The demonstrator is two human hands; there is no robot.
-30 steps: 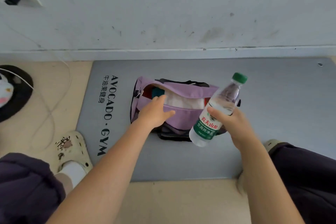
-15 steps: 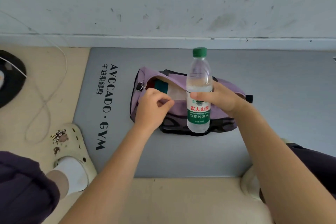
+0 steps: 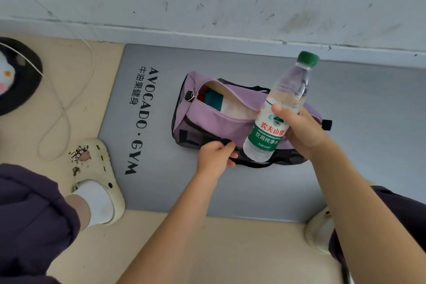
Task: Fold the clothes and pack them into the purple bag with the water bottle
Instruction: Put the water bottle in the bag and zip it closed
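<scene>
Bottle [image 3: 274, 120] in right hand [image 3: 299, 131], hiding bag [image 3: 214, 120] middle; left fingers [image 3: 227, 147] pinching its black strap [image 3: 253, 163].

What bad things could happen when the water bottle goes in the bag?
The water bottle is held tilted in the right hand alone, so it might slip. The purple bag already holds folded clothes, so it may not fit. The left hand pinches only the black mesh; the bag could shift.

"AVOCADO · GYM" is printed in black on the grey mat [image 3: 230, 191], to the left of the left hand [image 3: 215, 154], with "牛油果健身" beside it. On the bottle [image 3: 274, 120] label, gripped by the right hand [image 3: 299, 131], "农夫山泉" is read in red and "饮用纯净水" in white on green.
</scene>
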